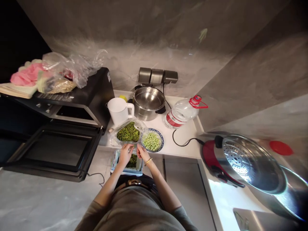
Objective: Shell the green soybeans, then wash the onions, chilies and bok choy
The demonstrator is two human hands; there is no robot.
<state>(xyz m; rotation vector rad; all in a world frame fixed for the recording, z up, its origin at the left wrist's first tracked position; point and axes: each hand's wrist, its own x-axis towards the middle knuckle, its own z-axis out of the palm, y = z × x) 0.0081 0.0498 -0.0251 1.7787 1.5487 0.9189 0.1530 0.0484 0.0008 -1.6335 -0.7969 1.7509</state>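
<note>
My left hand [125, 153] and my right hand [143, 153] are close together over a small bin [139, 172], both with fingers pinched. Whatever they hold is too small to make out. Dark green pods or husks [132, 161] lie in the bin. Just beyond my hands, a clear plastic bag [115, 136] lies opened around a heap of green bean pods [128, 132]. To its right, a blue-patterned plate [161, 140] holds pale green shelled beans [152, 141]; my right hand is at its near left edge.
Behind the bag stand a white pitcher [117, 110] and a steel pot [148, 110]. A large water bottle [180, 112] is on the right. An oven [101, 93] has its door [55, 149] down on the left. A red cooker with a steamer [216, 157] sits far right.
</note>
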